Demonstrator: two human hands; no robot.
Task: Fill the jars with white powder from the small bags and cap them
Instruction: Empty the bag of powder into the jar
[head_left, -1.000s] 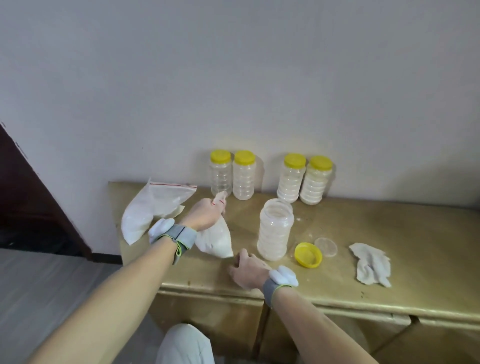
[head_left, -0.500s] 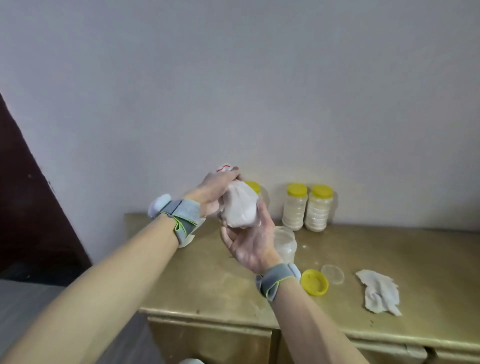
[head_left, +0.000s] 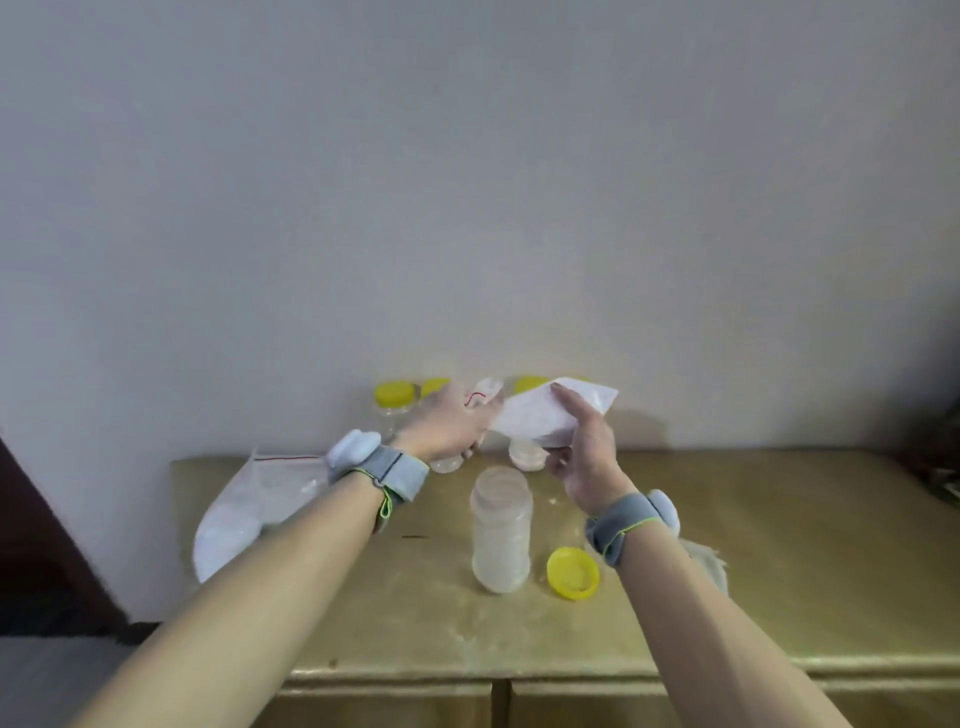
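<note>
Your light's soft, flat; left hand (head_left: 448, 427), right hand (head_left: 588, 458) and clear plastic bag of white powder (head_left: 537, 422) are motion-blurred; frame edges bow.

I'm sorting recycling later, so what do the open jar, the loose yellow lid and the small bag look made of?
Open jar: clear ribbed plastic, likely; see-through. Yellow lid: opaque, smooth plastic, apparently. Small bag: thin, creased clear plastic film; white powder shows through.
</note>
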